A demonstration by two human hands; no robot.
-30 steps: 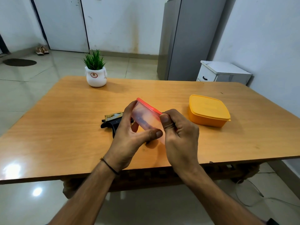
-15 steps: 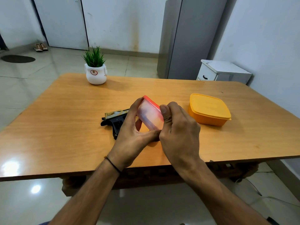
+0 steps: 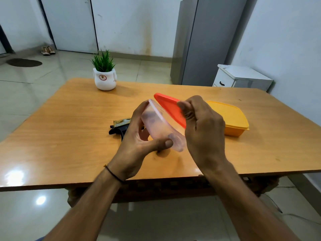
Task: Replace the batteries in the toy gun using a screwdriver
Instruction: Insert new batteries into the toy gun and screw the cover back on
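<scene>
Head view. We find both hands raised over the near half of the table.

The left hand grips a clear box: the thumb lies across its near lower side and the fingers curl round the far side. The box is tilted, with its open mouth turned up and to the right. We see dark, blurred shapes through its wall and cannot tell what they are. A dark band sits on the left wrist.

The right hand pinches a red lid at its near edge, fingers curled over it. The lid stands apart from the box rim at its far end. The right hand hides the near end, so we cannot tell whether lid and box touch there.

The gun, black with a gold upper part, lies flat on the table just behind the left hand, which covers part of it. Neither hand touches it.

A shut yellow box rests on the table to the right, behind the right hand. A plant in a white pot stands near the far edge.

Beyond the table we note a grey fridge and a white cabinet.
</scene>
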